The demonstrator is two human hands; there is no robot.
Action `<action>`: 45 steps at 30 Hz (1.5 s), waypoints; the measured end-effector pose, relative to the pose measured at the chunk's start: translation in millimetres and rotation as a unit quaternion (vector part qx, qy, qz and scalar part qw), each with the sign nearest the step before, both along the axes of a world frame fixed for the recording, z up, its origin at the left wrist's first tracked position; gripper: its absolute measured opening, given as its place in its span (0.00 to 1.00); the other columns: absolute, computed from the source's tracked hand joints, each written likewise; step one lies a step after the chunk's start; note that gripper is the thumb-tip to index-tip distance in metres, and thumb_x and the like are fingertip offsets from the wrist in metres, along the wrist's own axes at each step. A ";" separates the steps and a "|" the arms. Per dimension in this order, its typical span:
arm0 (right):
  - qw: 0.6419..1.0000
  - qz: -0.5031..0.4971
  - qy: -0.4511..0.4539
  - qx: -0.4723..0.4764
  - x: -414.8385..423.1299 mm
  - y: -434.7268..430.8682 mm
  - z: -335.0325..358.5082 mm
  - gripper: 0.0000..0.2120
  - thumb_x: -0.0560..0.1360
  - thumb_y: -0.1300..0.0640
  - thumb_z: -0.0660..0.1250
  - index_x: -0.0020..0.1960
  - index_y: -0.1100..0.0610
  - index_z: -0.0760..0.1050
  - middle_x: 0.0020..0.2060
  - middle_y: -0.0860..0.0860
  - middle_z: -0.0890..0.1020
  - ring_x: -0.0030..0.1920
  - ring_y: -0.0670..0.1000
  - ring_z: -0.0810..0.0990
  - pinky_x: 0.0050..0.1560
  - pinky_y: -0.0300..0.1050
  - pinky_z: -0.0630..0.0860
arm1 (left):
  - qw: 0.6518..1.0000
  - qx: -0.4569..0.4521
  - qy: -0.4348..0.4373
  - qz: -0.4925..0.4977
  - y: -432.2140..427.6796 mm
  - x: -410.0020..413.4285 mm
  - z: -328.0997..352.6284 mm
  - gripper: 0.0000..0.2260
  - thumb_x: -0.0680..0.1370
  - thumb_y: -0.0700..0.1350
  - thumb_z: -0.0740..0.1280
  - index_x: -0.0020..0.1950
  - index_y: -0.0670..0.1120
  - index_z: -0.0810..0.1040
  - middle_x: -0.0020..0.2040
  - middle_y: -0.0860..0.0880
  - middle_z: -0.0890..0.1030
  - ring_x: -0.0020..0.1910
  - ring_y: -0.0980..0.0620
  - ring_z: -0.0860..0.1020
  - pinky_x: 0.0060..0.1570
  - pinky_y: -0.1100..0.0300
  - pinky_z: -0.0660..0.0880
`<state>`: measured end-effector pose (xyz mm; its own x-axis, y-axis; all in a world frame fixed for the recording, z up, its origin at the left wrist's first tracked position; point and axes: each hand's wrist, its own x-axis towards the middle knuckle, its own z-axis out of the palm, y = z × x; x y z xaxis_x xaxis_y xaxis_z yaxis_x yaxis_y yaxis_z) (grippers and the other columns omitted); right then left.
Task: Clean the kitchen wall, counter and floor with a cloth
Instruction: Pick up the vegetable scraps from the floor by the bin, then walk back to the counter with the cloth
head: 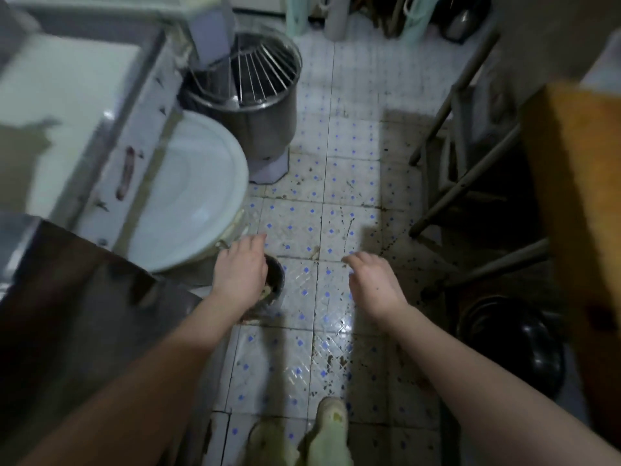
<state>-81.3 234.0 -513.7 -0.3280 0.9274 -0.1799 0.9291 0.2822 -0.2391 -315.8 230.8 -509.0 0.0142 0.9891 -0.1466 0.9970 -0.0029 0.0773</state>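
- Left hand (239, 270) reaching down over a small dark bowl (275, 280) on the floor, fingers curled over its rim; whether actually gripping it, cannot tell.
- Something pale and lumpy inside that bowl, partly hidden by the hand; possibly the cloth, but too blurred to say.
- Right hand (373, 280) held above the tiles, palm down, fingers loosely spread, holding nothing.
- Between and below both forearms, white tiled floor (353, 183) with small blue diamonds, speckled with dark spots and brownish grime, thickest on the right side.
- Just beside the left hand, a large white round lid (188, 193), leaning against a white cabinet front (127, 136).
- Farther back, a steel mixer bowl (255, 95) with a wire guard on top.
- On the right, grey metal table legs (470, 183), a wooden board edge (581, 183) and a black rounded pot (524, 344) underneath.
- At the bottom edge, pale shoes (331, 418) on the tiles.
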 end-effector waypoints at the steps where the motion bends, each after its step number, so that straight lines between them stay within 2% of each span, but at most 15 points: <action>1: 1.000 0.011 -0.005 0.003 -0.9 0.6 18.3 0.21 0.74 0.66 0.59 0.66 0.56 0.70 0.62 0.54 0.76 0.63 0.55 0.72 0.65 0.48 0.65 | 1.000 0.006 0.006 -0.001 -1.0 -4.3 18.5 0.20 0.79 0.44 0.58 0.71 0.46 0.63 0.63 0.45 0.73 0.61 0.44 0.72 0.57 0.52 0.68; 9: 0.998 0.048 -0.008 0.034 -37.4 16.5 148.2 0.21 0.76 0.63 0.58 0.68 0.56 0.67 0.66 0.54 0.72 0.66 0.57 0.68 0.66 0.50 0.63 | 0.999 0.022 0.030 -0.007 -12.4 -49.5 154.8 0.14 0.79 0.43 0.57 0.64 0.45 0.70 0.59 0.44 0.76 0.57 0.43 0.74 0.53 0.50 0.69; 17: 0.992 0.087 0.001 0.089 -104.4 26.5 257.5 0.18 0.76 0.63 0.56 0.65 0.56 0.69 0.63 0.55 0.74 0.63 0.57 0.69 0.65 0.51 0.65 | 0.994 0.091 0.035 0.053 -22.8 -108.0 254.2 0.12 0.79 0.41 0.56 0.60 0.46 0.73 0.55 0.45 0.79 0.53 0.43 0.77 0.48 0.51 0.71; 21: 0.983 0.107 0.027 0.147 -134.0 32.1 301.0 0.14 0.75 0.62 0.58 0.60 0.56 0.72 0.58 0.55 0.76 0.59 0.58 0.72 0.60 0.51 0.68 | 0.988 0.135 0.040 0.068 -28.5 -131.2 291.5 0.10 0.79 0.44 0.58 0.57 0.46 0.74 0.53 0.44 0.79 0.52 0.41 0.77 0.48 0.49 0.72; 24: 0.971 0.148 0.050 0.181 -154.6 36.0 323.4 0.10 0.74 0.62 0.58 0.53 0.56 0.73 0.51 0.54 0.77 0.53 0.57 0.74 0.49 0.48 0.68 | 0.983 0.150 0.055 0.086 -39.0 -151.7 316.1 0.12 0.78 0.43 0.58 0.60 0.45 0.74 0.56 0.43 0.79 0.55 0.41 0.77 0.51 0.51 0.71; 26: 0.962 0.190 0.043 0.193 -170.5 43.7 332.6 0.12 0.74 0.62 0.59 0.55 0.56 0.74 0.51 0.54 0.77 0.52 0.57 0.74 0.47 0.47 0.66 | 0.980 0.155 0.061 0.112 -44.7 -167.7 330.2 0.12 0.79 0.42 0.56 0.59 0.45 0.74 0.56 0.43 0.79 0.54 0.41 0.77 0.52 0.51 0.70; 29: 0.950 0.242 0.043 0.194 -201.4 60.3 344.0 0.18 0.73 0.61 0.60 0.62 0.55 0.72 0.56 0.55 0.77 0.55 0.58 0.74 0.51 0.49 0.69 | 0.971 0.155 0.071 0.167 -54.7 -191.9 348.1 0.12 0.79 0.42 0.55 0.59 0.45 0.74 0.56 0.43 0.78 0.55 0.42 0.76 0.52 0.52 0.70; 33: 0.928 0.329 0.058 0.164 -257.0 74.6 358.9 0.20 0.74 0.62 0.59 0.65 0.55 0.71 0.61 0.56 0.76 0.61 0.58 0.73 0.57 0.52 0.70 | 0.948 0.152 0.079 0.270 -85.1 -219.5 363.0 0.14 0.79 0.42 0.54 0.60 0.46 0.74 0.58 0.45 0.78 0.56 0.42 0.76 0.53 0.51 0.70; 35: 0.912 0.370 0.064 0.164 -285.6 77.1 367.5 0.19 0.75 0.61 0.59 0.65 0.54 0.70 0.61 0.56 0.77 0.61 0.59 0.73 0.57 0.53 0.70 | 0.930 0.144 0.087 0.328 -105.1 -229.5 368.1 0.13 0.79 0.42 0.54 0.59 0.46 0.74 0.58 0.45 0.78 0.55 0.43 0.76 0.53 0.51 0.71; 40: 0.861 0.471 0.106 0.162 -347.7 64.2 387.6 0.18 0.77 0.58 0.59 0.66 0.54 0.69 0.63 0.54 0.75 0.63 0.57 0.72 0.61 0.53 0.68 | 0.870 0.141 0.074 0.467 -167.3 -234.6 381.3 0.11 0.78 0.42 0.56 0.54 0.46 0.75 0.55 0.44 0.80 0.52 0.43 0.77 0.51 0.52 0.75; 42: 0.834 0.517 0.110 0.160 -368.1 49.4 392.4 0.18 0.77 0.58 0.59 0.67 0.54 0.69 0.64 0.54 0.74 0.63 0.57 0.71 0.61 0.52 0.68 | 0.843 0.146 0.085 0.510 -198.4 -228.7 383.3 0.10 0.79 0.42 0.56 0.52 0.46 0.76 0.53 0.45 0.81 0.51 0.42 0.78 0.47 0.54 0.74; 45: 0.796 0.572 0.124 0.154 -393.7 15.7 396.7 0.18 0.77 0.58 0.59 0.67 0.54 0.69 0.63 0.54 0.74 0.63 0.56 0.71 0.60 0.51 0.67 | 0.809 0.126 0.089 0.567 -250.6 -214.2 385.5 0.09 0.79 0.42 0.55 0.51 0.47 0.75 0.52 0.45 0.80 0.51 0.42 0.77 0.47 0.52 0.72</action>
